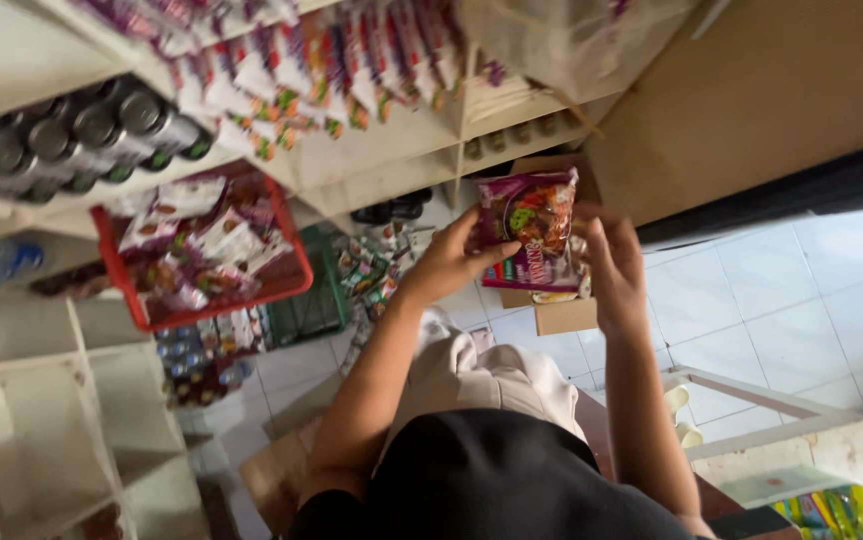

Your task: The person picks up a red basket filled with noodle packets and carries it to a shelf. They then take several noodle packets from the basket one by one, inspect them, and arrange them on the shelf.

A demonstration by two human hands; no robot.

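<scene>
The purple snack packet (532,225) is flat and glossy — magenta-purple film with a picture of food in red, brown and green on its face and a crimped top edge. It is held upright just above the open cardboard box (562,315) on the white tiled floor (792,300). The left hand (449,262) pinches the packet's left edge, thumb across the front; the right hand (614,275) grips its right edge, fingers curled behind. Left of the box sits a red basket (287,275) of packets, below a shelf of cans (82,135).
</scene>
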